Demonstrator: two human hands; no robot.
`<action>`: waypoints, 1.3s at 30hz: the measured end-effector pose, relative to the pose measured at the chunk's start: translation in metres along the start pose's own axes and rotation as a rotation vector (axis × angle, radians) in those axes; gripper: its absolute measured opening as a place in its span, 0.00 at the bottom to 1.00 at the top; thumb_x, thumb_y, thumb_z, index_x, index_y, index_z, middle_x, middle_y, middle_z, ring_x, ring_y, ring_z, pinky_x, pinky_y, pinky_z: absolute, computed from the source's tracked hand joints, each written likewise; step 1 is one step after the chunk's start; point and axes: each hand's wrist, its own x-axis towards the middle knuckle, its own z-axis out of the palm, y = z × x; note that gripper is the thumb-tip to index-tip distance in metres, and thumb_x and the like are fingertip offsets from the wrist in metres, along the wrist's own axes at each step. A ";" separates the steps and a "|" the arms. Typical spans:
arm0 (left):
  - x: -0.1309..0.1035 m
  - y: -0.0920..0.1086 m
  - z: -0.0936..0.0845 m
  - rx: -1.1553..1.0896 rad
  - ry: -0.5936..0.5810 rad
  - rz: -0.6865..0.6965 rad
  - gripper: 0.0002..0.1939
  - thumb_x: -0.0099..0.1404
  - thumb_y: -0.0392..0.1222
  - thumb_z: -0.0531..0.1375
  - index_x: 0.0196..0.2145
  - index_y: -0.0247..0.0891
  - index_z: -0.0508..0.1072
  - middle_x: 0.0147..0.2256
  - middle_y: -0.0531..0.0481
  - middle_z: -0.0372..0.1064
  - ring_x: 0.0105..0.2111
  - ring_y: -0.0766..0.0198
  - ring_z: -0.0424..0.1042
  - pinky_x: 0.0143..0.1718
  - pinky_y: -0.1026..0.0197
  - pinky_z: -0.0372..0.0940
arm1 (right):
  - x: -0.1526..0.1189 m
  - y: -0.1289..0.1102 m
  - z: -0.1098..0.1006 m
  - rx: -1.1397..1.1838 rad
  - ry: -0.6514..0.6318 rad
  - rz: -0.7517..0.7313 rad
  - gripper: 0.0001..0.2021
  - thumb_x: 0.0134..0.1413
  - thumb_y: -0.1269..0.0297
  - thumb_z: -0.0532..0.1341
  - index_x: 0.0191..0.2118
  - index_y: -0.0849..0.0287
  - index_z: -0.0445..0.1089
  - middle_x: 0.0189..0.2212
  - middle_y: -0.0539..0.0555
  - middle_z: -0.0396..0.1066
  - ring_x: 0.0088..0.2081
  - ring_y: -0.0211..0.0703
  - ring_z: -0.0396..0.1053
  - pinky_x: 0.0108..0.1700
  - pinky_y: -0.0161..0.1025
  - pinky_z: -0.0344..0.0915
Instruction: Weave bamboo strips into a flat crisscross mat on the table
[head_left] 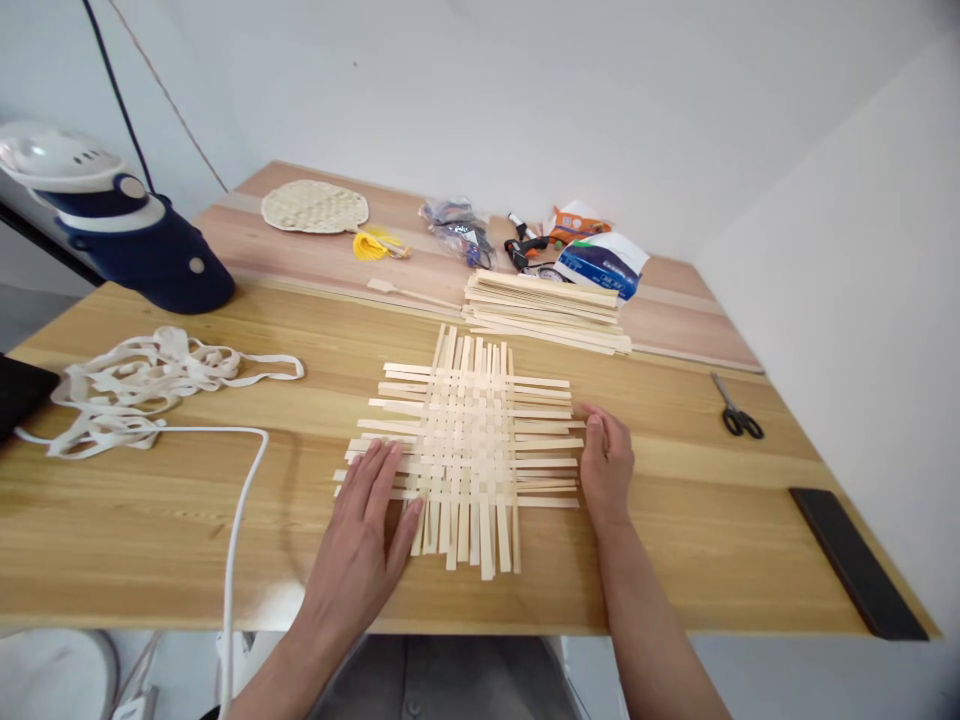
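Observation:
A woven mat of pale, flat wooden strips (469, 440) lies in front of me, its loose strip ends sticking out on all sides. My left hand (364, 510) rests palm down at the lower left of the weave, fingers stretched over the strip ends and thumb apart. At the right edge, my right hand (607, 455) is curled, with thumb and forefinger close together at the tip of a crosswise strip (547, 425). Its other fingers are folded and partly hidden.
Behind the mat lies a stack of loose strips (547, 305). Scissors (736, 410) and a black bar (859, 563) are at right. A heap of white tape (157, 375), a white cable (244, 490) and a blue-and-white device (142, 230) stand left. A glue gun (523, 248) lies farther back.

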 end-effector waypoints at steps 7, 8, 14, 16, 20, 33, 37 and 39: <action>0.001 0.004 -0.009 -0.099 0.097 0.035 0.33 0.70 0.37 0.55 0.69 0.45 0.49 0.63 0.41 0.58 0.67 0.50 0.52 0.68 0.39 0.49 | 0.008 -0.029 -0.034 -0.094 0.052 -0.100 0.19 0.62 0.52 0.52 0.45 0.57 0.73 0.46 0.59 0.75 0.50 0.50 0.70 0.52 0.48 0.65; 0.001 0.004 -0.010 -0.106 0.107 0.019 0.32 0.70 0.37 0.55 0.68 0.45 0.49 0.63 0.41 0.57 0.67 0.49 0.52 0.67 0.39 0.49 | 0.007 -0.034 -0.042 -0.114 0.014 -0.070 0.19 0.61 0.51 0.52 0.44 0.56 0.74 0.45 0.58 0.76 0.47 0.49 0.71 0.48 0.46 0.66; 0.002 0.002 -0.009 -0.078 0.157 -0.136 0.32 0.70 0.41 0.55 0.68 0.44 0.49 0.68 0.37 0.46 0.69 0.44 0.43 0.65 0.34 0.50 | -0.034 -0.046 -0.077 -0.094 -0.571 0.255 0.20 0.60 0.46 0.52 0.28 0.55 0.71 0.18 0.50 0.70 0.21 0.41 0.66 0.26 0.37 0.61; 0.002 0.000 -0.009 -0.070 0.153 -0.168 0.32 0.70 0.42 0.56 0.68 0.43 0.50 0.68 0.36 0.44 0.69 0.44 0.42 0.65 0.33 0.49 | -0.053 -0.049 -0.076 -0.100 -0.717 0.306 0.20 0.60 0.46 0.53 0.26 0.54 0.69 0.16 0.48 0.67 0.19 0.41 0.65 0.25 0.37 0.59; 0.001 -0.001 -0.009 -0.105 0.118 -0.228 0.32 0.70 0.44 0.56 0.68 0.41 0.49 0.68 0.35 0.45 0.68 0.46 0.47 0.65 0.37 0.52 | -0.080 -0.059 -0.063 -0.110 -0.802 0.310 0.18 0.60 0.48 0.52 0.28 0.53 0.69 0.15 0.48 0.67 0.20 0.43 0.67 0.28 0.38 0.59; 0.001 -0.007 -0.015 -0.167 0.208 -0.298 0.22 0.71 0.47 0.53 0.60 0.39 0.64 0.53 0.40 0.66 0.54 0.51 0.68 0.56 0.46 0.66 | -0.090 -0.068 -0.048 -0.078 -0.853 0.356 0.06 0.54 0.60 0.55 0.29 0.54 0.61 0.20 0.45 0.65 0.24 0.39 0.63 0.28 0.35 0.55; -0.003 -0.008 -0.018 -0.175 0.230 -0.134 0.12 0.71 0.40 0.53 0.50 0.40 0.71 0.45 0.44 0.70 0.45 0.57 0.72 0.47 0.55 0.70 | -0.071 -0.060 -0.063 -0.175 -0.763 0.235 0.08 0.54 0.58 0.54 0.27 0.54 0.62 0.23 0.48 0.67 0.27 0.42 0.65 0.31 0.37 0.58; -0.008 -0.005 -0.020 -0.172 0.197 0.062 0.11 0.70 0.35 0.54 0.48 0.40 0.72 0.42 0.46 0.72 0.42 0.61 0.73 0.44 0.59 0.69 | -0.056 -0.054 -0.073 -0.213 -0.694 0.158 0.08 0.53 0.58 0.55 0.27 0.54 0.65 0.27 0.51 0.69 0.29 0.43 0.67 0.32 0.38 0.60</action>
